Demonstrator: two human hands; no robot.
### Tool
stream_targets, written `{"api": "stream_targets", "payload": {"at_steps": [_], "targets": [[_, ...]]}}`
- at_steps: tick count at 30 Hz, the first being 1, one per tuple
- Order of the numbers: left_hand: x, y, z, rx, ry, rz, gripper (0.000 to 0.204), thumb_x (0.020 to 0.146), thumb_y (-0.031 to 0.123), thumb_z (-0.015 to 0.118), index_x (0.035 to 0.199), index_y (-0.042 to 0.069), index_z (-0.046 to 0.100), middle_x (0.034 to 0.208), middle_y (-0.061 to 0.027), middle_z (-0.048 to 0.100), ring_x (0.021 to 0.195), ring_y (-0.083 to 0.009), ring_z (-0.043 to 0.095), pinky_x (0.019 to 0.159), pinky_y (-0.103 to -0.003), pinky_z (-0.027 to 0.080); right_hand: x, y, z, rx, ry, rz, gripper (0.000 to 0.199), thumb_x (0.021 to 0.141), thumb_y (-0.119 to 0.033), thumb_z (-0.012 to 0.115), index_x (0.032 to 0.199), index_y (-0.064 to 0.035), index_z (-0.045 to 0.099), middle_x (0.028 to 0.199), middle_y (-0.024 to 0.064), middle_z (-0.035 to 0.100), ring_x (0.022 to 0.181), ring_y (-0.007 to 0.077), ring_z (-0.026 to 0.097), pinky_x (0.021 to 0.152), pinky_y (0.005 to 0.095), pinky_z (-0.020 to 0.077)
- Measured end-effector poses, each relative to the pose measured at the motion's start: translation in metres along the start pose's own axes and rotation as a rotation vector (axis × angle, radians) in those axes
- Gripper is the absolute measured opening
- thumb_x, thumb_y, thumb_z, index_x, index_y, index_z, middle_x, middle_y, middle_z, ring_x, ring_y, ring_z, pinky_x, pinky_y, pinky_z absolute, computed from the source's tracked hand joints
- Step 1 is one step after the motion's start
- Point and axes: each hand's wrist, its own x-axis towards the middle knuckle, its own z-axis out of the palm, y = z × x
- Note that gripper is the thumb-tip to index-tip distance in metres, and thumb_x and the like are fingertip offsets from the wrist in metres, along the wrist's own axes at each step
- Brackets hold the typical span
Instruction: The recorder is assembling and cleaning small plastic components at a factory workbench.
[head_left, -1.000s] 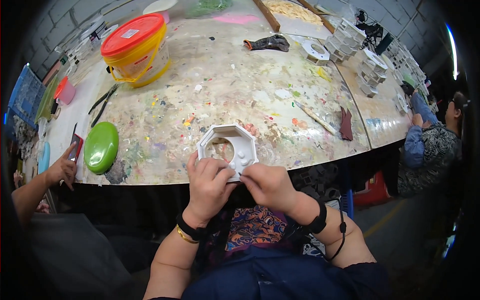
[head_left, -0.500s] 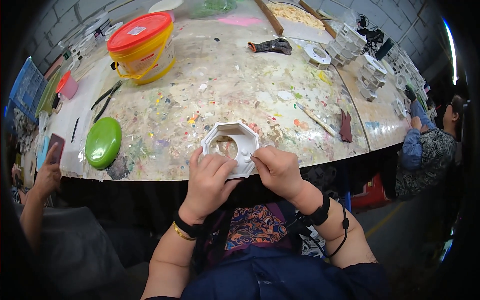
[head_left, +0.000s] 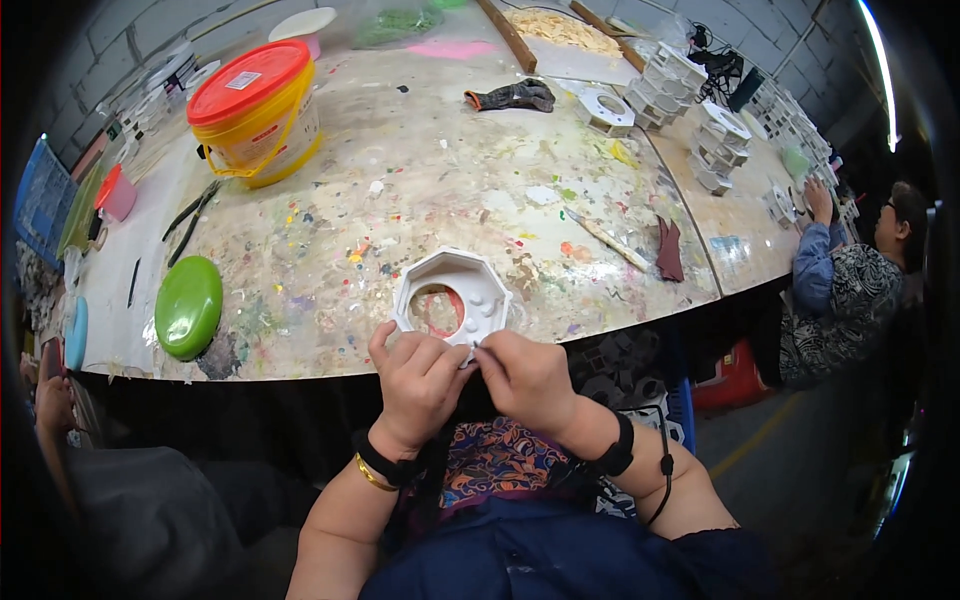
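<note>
White plastic-looking eight-sided box (head_left: 484,282) sits at the near edge of the desk (head_left: 400,215), open face up. Can't tell if it rests on the desk or is held just above. Clock centred on the box, 12 pointing away from the person.

Left hand (head_left: 416,378): gripping the box wall around 7, fingers over the rim. Right hand (head_left: 524,375): closed, thumb and forefinger pinched at the wall near 5; something dark at the tips, too small to identify. Hands almost touch at 6. Round hole in the box floor toward 8, some bumps toward 3.

Around it: green oval lid (head_left: 189,308) at 9, black stick (head_left: 134,283) farther out on the same line. Black-handled pliers (head_left: 188,222) between 9 and 10. Yellow bucket (head_left: 255,125) with red lid between 10 and 11. Dark glove (head_left: 515,95) between 12 and 1. Another white box (head_left: 605,112) at 1, next to a stack of similar ones. Pale slim tool (head_left: 610,240) at 2, dark red scrap (head_left: 669,252) just beside its near end. Co-worker (head_left: 850,290) at 3, well apart.
</note>
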Motion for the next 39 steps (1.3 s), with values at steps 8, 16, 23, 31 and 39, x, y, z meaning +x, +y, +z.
{"api": "stream_targets", "payload": {"at_steps": [8, 16, 23, 31, 39], "targets": [[0.001, 0.005, 0.002, 0.046, -0.005, -0.033, 0.017, 0.069, 0.017, 0.077, 0.082, 0.014, 0.067, 0.071, 0.0021, 0.056, 0.074, -0.0176, 0.055, 0.094, -0.044, 0.029, 0.008, -0.003, 0.001, -0.022, -0.001, -0.039, 0.012, 0.084, -0.012, 0.063, 0.078, -0.0071, 0.054, 0.062, 0.0147, 0.056, 0.056, 0.0335, 0.060, 0.049, 0.0406, 0.0456], [0.007, 0.007, -0.009, 0.031, -0.044, -0.012, 0.023, 0.066, 0.018, 0.078, 0.086, 0.015, 0.067, 0.082, 0.0002, 0.060, 0.082, -0.0181, 0.057, 0.092, -0.044, 0.032, 0.007, 0.022, -0.001, -0.146, 0.056, 0.099, 0.012, 0.084, -0.009, 0.062, 0.078, -0.0054, 0.053, 0.063, 0.0128, 0.057, 0.055, 0.0325, 0.059, 0.048, 0.0398, 0.0447], [0.011, -0.018, -0.015, 0.008, -0.071, 0.082, 0.023, 0.065, 0.017, 0.075, 0.085, 0.014, 0.065, 0.089, 0.0012, 0.063, 0.088, -0.0186, 0.057, 0.087, -0.039, 0.035, 0.011, 0.015, 0.003, -0.117, 0.068, 0.138, 0.010, 0.083, -0.010, 0.064, 0.079, -0.0064, 0.055, 0.064, 0.0128, 0.057, 0.056, 0.0323, 0.059, 0.048, 0.0399, 0.0446], [0.005, -0.009, -0.014, 0.045, -0.041, 0.010, 0.018, 0.069, 0.018, 0.074, 0.084, 0.015, 0.066, 0.086, 0.0030, 0.063, 0.088, -0.0175, 0.057, 0.088, -0.039, 0.033, 0.011, 0.010, 0.010, -0.130, 0.086, 0.209, 0.010, 0.084, -0.011, 0.064, 0.079, -0.0072, 0.056, 0.064, 0.0127, 0.056, 0.058, 0.0319, 0.060, 0.049, 0.0388, 0.0452], [0.004, -0.008, -0.013, 0.037, -0.018, -0.012, 0.019, 0.067, 0.013, 0.075, 0.083, 0.014, 0.066, 0.083, 0.0021, 0.062, 0.088, -0.0194, 0.057, 0.100, -0.048, 0.030, 0.008, 0.006, 0.014, -0.155, 0.074, 0.153, 0.009, 0.083, -0.010, 0.064, 0.079, -0.0075, 0.056, 0.064, 0.0127, 0.057, 0.057, 0.0320, 0.060, 0.049, 0.0392, 0.0453]]}}
